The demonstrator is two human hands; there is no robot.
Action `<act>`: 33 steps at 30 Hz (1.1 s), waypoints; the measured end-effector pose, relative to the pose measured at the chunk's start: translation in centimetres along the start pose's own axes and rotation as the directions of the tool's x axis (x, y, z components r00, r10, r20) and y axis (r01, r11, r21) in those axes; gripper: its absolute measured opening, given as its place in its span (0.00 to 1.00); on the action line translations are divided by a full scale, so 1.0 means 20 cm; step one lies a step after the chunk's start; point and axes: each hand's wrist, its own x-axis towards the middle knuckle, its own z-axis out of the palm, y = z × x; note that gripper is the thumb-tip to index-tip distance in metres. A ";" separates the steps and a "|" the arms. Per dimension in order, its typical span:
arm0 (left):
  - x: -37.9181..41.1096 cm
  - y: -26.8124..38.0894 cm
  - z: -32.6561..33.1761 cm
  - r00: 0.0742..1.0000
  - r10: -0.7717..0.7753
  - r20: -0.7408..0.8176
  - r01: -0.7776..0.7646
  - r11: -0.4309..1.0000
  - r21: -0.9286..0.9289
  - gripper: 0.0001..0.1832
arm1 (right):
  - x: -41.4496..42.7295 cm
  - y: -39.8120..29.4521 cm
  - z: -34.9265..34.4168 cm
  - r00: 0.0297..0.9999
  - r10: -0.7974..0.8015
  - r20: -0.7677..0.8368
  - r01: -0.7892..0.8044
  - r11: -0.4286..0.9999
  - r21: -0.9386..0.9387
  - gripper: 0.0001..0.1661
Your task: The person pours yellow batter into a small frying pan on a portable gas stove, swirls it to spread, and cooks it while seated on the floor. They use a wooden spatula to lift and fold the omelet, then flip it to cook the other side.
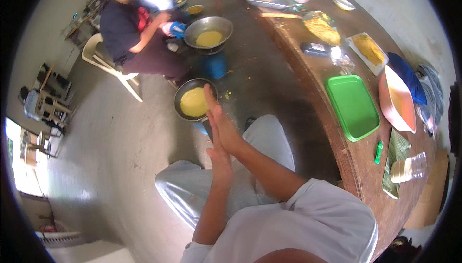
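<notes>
My left hand (220, 156) and my right hand (225, 127) are pressed palm to palm above my lap, fingers extended, with nothing visible between them. Just beyond the fingertips, a black frying pan (177, 109) holds a flat yellow round of batter or pancake (193, 102). Its dark handle (208, 129) points toward me and is partly hidden by my hands. The pan sits low over something blue. Farther off, a wide metal pan (223, 24) with a yellow round in it rests above a blue cylindrical stand (216, 66).
A seated person (119, 28) at the upper left holds something blue near the wide pan. Along my right runs a wooden table (346, 151) bearing a green plastic lid (352, 107), a pink tub (388, 93), a banana leaf piece (391, 158), a clear jar (417, 165) and a white tray (361, 53) of yellow food.
</notes>
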 end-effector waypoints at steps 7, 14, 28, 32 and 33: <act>0.22 0.10 -0.16 0.995 0.013 -0.103 -0.027 0.989 -0.143 0.52 | -0.24 -0.01 0.27 0.986 -0.151 0.066 0.161 0.970 -0.182 0.54; 0.07 0.15 -0.02 0.999 0.045 -0.010 -0.045 0.999 0.013 0.58 | -0.01 -0.08 0.12 0.977 -0.214 -0.009 0.213 0.976 -0.051 0.50; 0.29 0.14 -0.21 0.993 0.117 -0.018 -0.118 0.966 -0.229 0.53 | -0.16 -0.10 0.27 0.939 -0.336 0.074 0.344 0.914 -0.214 0.47; 0.06 0.04 -0.10 0.986 -0.091 -0.139 0.077 0.992 -0.100 0.49 | -0.06 -0.16 0.14 0.946 -0.311 0.091 0.322 0.937 -0.138 0.38; -0.03 -0.10 -0.12 0.973 -0.205 -0.109 0.193 0.975 -0.110 0.48 | -0.02 -0.16 0.10 0.976 -0.208 0.061 0.212 0.975 -0.064 0.39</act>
